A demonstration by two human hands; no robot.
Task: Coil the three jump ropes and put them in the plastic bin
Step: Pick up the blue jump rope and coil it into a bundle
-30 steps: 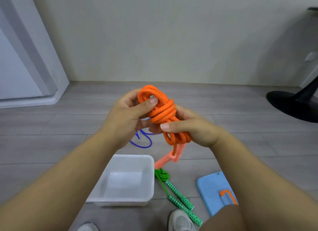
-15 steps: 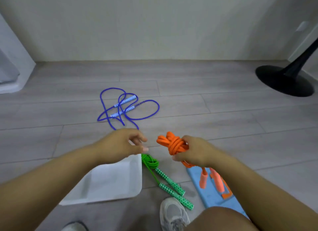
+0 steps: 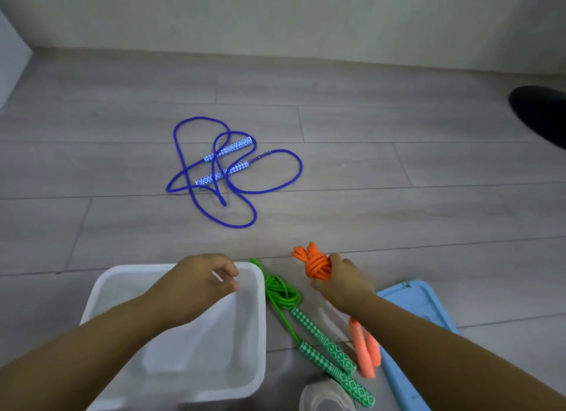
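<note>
My right hand (image 3: 340, 280) grips the coiled orange jump rope (image 3: 314, 262) low over the floor, right of the bin; its two pale orange handles (image 3: 366, 349) dangle under my forearm. My left hand (image 3: 211, 277) hovers over the white plastic bin (image 3: 245, 364), fingers loosely curled with nothing in them. The bin holds no rope. A coiled green jump rope (image 3: 280, 294) lies on the floor beside the bin's right wall, its patterned handles pointing toward me. The blue jump rope (image 3: 232, 172) lies uncoiled in loose loops on the floor farther out.
A light blue bin lid (image 3: 413, 306) lies on the floor at the right, under my right forearm. My white shoe (image 3: 324, 395) shows at the bottom. A black round stand base (image 3: 542, 112) sits at the far right. A wall runs along the far side.
The orange coil went from both hands at chest height down to floor level in my right hand alone. My left hand let go and moved over the bin. The view tilted down.
</note>
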